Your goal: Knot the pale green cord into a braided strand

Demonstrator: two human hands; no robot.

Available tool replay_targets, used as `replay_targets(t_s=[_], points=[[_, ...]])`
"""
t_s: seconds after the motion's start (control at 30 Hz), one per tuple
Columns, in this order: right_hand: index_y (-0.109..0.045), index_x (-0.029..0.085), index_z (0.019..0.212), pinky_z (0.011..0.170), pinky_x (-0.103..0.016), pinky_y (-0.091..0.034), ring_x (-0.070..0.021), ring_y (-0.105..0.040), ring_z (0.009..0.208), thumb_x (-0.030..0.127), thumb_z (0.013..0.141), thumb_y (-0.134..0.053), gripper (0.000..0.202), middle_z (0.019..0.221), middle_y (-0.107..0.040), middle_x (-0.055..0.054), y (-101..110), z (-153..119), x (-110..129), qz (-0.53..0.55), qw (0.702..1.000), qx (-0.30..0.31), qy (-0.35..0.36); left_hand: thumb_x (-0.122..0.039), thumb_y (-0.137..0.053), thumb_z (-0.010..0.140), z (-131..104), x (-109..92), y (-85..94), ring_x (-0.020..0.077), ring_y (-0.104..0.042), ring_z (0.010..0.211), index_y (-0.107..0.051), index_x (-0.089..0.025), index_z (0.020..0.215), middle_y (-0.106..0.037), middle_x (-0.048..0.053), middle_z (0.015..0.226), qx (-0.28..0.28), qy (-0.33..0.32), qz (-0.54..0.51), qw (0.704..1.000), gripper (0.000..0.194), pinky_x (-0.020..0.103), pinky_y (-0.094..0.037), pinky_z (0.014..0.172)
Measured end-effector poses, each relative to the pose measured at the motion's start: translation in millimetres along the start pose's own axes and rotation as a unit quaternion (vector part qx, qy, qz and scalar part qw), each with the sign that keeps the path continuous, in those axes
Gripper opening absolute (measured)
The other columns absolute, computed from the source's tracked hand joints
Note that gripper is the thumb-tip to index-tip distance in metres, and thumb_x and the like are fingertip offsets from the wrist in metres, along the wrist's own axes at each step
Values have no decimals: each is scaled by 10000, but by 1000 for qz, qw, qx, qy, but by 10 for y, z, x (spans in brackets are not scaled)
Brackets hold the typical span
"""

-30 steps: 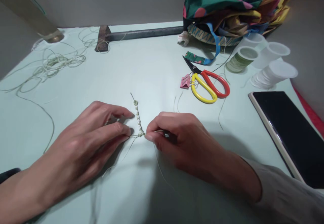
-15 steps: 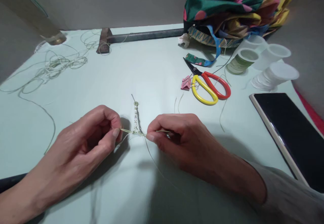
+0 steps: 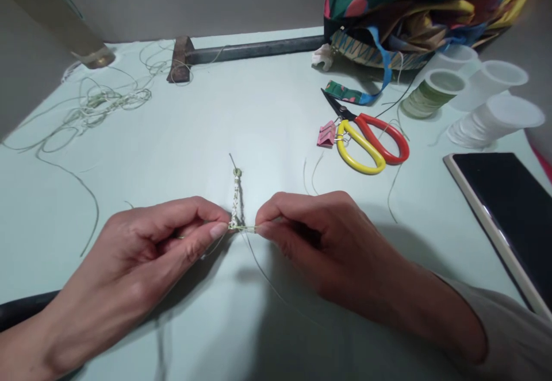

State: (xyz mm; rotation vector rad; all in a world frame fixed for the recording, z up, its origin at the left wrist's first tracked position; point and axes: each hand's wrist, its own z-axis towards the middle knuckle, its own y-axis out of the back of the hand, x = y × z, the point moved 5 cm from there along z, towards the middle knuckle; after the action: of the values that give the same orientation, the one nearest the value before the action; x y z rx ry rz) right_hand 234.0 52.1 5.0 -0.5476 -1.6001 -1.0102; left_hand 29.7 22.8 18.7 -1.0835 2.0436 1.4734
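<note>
A short green-and-white knotted cord [image 3: 236, 197] stands out from the tabletop, its looped end at the top and loose strands at its base. My left hand [image 3: 168, 254] is closed in a pinch at the base of the braid, thumb and forefinger on the cord. To the right, my right hand [image 3: 319, 243] pinches green cord strands [image 3: 247, 229] that run taut from the base. One thin loose strand [image 3: 267, 277] trails down between the hands toward the front. The strands' ends inside both fists are hidden.
Red-and-yellow-handled scissors [image 3: 362, 145] lie beside a pink binder clip [image 3: 326, 134]. Behind are thread spools [image 3: 431, 96] and a colourful fabric bundle [image 3: 401, 19]. A phone [image 3: 509, 214] lies right, a hammer [image 3: 254, 50] at the back, tangled cord [image 3: 107, 102] at left.
My left hand has moved right, its pinch now at the braid's base instead of out along the strands. My right hand has shifted slightly right, still pinching. The view has shifted a little.
</note>
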Motion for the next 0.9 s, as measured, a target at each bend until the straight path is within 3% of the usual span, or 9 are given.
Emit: replay_targets(t_s=[0.23, 0.37, 0.47, 0.57, 0.9], points=[[-649, 184, 775, 539, -192, -332, -61, -430, 574, 95, 966, -539, 238, 627, -548, 77, 36, -28, 24, -34, 999, 0, 20, -565, -770, 897, 95, 145, 21, 166, -660, 647, -866, -360, 848, -806, -8, 783, 63, -82, -29, 994, 232, 177, -499, 523], [-642, 183, 770, 554, -195, -338, -58, -439, 585, 80, 955, -533, 238, 650, -573, 75, 38, -33, 30, -38, 999, 1, 24, -653, -839, 847, 125, 335, -19, 151, -608, 654, -867, -328, 904, -757, 20, 783, 113, 10, -124, 986, 331, 159, -472, 515], [-642, 185, 777, 556, -200, -329, -58, -430, 587, 69, 936, -540, 222, 657, -571, 76, 17, -37, 24, -50, 998, 3, 29, -657, -867, 830, 129, 406, -80, 102, -372, 533, -865, -327, 1014, -573, -24, 624, 149, 83, -186, 968, 378, 150, -300, 438], [-633, 188, 780, 561, -194, -321, -56, -389, 577, 70, 922, -561, 198, 637, -520, 87, -3, -40, 24, -70, 996, -4, 55, -635, -861, 843, 144, 342, -133, 86, -202, 493, -866, -295, 926, -393, -68, 543, 174, 85, -211, 958, 350, 170, -178, 406], [-625, 187, 801, 585, -199, -332, -54, -414, 584, 71, 937, -560, 190, 658, -542, 85, 20, -69, 72, -123, 989, -12, 83, -661, -883, 785, 146, 282, -153, 90, -182, 481, -775, -243, 703, -372, -70, 517, 192, 117, -204, 953, 440, 178, -188, 386]])
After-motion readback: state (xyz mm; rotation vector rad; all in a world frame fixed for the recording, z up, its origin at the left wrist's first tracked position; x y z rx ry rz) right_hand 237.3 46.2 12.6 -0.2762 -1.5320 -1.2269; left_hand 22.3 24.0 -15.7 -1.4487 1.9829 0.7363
